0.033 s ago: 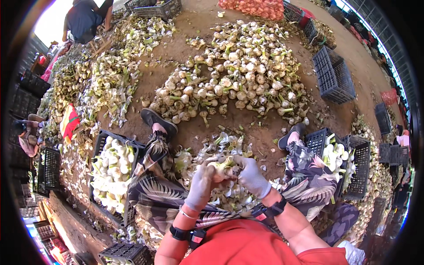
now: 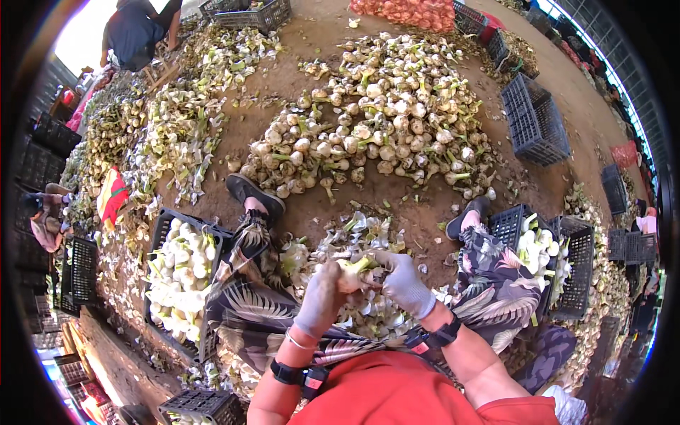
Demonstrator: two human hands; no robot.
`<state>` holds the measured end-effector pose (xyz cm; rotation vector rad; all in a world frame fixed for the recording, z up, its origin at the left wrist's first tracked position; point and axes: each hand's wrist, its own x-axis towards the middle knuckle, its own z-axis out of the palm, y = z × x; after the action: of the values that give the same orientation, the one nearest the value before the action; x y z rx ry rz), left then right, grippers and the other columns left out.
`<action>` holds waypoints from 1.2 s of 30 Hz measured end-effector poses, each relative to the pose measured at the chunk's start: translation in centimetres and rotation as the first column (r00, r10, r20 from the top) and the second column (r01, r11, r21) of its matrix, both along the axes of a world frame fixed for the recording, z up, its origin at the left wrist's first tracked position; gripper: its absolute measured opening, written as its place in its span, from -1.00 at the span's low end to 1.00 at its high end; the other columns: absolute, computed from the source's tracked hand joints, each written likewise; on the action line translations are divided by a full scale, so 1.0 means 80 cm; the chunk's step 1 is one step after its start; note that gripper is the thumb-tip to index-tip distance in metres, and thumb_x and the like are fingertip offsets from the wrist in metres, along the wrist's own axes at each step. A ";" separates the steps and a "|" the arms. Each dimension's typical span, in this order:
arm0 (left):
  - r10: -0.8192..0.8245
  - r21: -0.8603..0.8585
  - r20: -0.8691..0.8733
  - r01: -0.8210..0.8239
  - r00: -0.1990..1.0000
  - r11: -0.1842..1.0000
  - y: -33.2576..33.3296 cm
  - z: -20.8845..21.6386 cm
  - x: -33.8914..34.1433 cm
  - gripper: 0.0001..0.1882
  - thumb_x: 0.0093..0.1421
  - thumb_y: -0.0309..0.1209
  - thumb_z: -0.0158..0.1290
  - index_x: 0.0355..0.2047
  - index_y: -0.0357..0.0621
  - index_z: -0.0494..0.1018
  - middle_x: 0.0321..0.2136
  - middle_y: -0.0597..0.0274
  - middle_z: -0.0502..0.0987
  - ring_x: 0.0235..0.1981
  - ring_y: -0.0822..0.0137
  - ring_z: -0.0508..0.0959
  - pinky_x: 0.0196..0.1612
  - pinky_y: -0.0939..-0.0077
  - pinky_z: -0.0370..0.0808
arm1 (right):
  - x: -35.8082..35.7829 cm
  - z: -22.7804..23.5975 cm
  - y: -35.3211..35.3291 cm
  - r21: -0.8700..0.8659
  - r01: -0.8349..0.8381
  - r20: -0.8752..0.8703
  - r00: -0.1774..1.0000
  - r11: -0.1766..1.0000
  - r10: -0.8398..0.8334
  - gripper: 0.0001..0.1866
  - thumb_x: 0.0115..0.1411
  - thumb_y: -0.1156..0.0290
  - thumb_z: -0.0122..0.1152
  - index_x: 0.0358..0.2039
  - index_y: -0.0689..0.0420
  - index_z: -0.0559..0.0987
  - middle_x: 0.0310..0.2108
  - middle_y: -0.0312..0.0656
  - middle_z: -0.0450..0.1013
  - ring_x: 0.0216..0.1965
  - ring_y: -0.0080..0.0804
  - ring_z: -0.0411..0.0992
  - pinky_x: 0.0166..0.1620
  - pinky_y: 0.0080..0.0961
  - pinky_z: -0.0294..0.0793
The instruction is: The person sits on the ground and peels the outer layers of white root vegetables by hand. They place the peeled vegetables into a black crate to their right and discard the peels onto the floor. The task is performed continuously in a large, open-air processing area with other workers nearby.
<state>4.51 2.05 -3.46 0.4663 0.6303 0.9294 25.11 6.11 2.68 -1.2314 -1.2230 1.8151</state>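
Between my gloved hands, over my lap, is a garlic bulb with a short pale-green stem. My left hand is closed round the bulb's left side. My right hand has its fingers pinched at the stem and outer skin on the other side; the fingertips are partly hidden. Below them lies a heap of peeled-off garlic skins between my legs. At my left stands a black crate full of clean white garlic bulbs. More white bulbs fill a crate at my right.
A large pile of unpeeled garlic lies ahead of my feet. Loose skins and bulbs spread along the left. An upright black crate stands far right, near a red net sack. Another person sits at the far left.
My left hand has turned and shifted slightly, its fingers now more upright against the bulb. The bulb tilts a little with it; my right hand stays almost in place.
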 end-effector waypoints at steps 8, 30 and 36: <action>-0.198 0.444 -0.612 0.539 0.766 0.716 -0.011 0.067 0.002 -0.51 0.32 -0.28 0.15 0.21 -0.12 0.36 -0.11 0.25 0.61 -0.08 0.29 0.60 0.06 0.30 0.50 | 0.021 0.017 0.002 0.750 -0.364 0.441 0.897 0.553 -0.008 -0.66 0.03 0.60 0.21 -0.13 0.16 0.66 -0.24 -0.11 0.59 -0.17 -0.24 0.57 -0.08 -0.41 0.51; 0.374 0.287 -0.927 0.605 -0.019 0.743 -0.046 0.058 -0.017 -0.67 0.16 -0.23 0.26 -0.19 -0.22 0.56 -0.06 -0.20 0.53 -0.10 -0.21 0.55 -0.06 -0.01 0.51 | 0.091 -0.061 -0.031 -0.212 0.472 -0.179 0.842 0.856 -0.509 -0.75 0.41 0.32 0.11 -0.17 0.25 0.62 -0.37 -0.18 0.60 -0.37 -0.39 0.60 -0.28 -0.46 0.65; 0.320 0.422 -0.906 0.603 0.276 0.677 -0.001 0.069 0.053 -0.84 0.13 -0.34 0.26 -0.40 -0.14 0.55 -0.35 -0.01 0.55 -0.33 -0.08 0.55 -0.24 0.09 0.50 | 0.087 -0.016 -0.040 -0.262 0.355 -0.361 0.826 0.897 -0.432 -0.81 0.34 0.43 0.19 -0.10 0.24 0.59 -0.30 -0.18 0.60 -0.33 -0.33 0.62 -0.26 -0.36 0.69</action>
<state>8.75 1.97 2.03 1.9652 1.2952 0.5339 32.04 2.91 1.41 -1.0286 -0.5235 1.7717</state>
